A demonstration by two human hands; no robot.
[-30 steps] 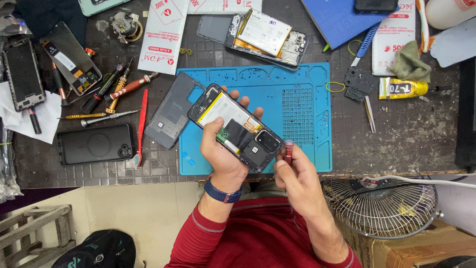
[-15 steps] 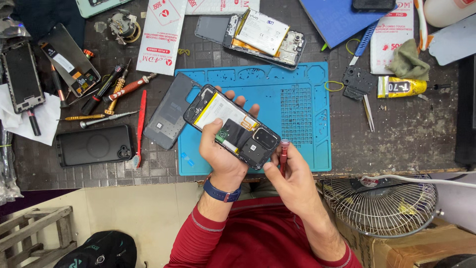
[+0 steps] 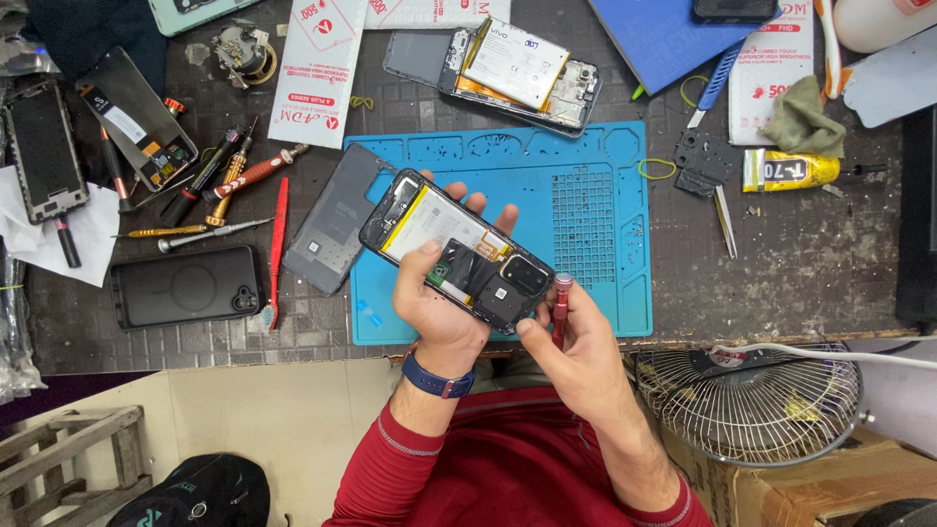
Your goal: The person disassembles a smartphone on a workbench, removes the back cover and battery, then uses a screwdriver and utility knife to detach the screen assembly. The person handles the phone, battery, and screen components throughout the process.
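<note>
the left hand [image 3: 441, 314] gripped an opened phone [image 3: 455, 250] above the blue mat's [image 3: 595, 210] front edge, while the right hand [image 3: 576, 356] clasped a red screwdriver [image 3: 560, 307] beside it.

red ribbed sleeves, blue wristband [image 3: 438, 379] on left wrist.

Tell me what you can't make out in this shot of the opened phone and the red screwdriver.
Head view only:
- Red screwdriver: its tip and lower shaft are hidden behind the right hand.
- Opened phone: its underside is covered by the left hand; screws are too small to tell.
- Small fan: base hidden below the table edge.
- Black device: cut off by the right frame edge.
</note>
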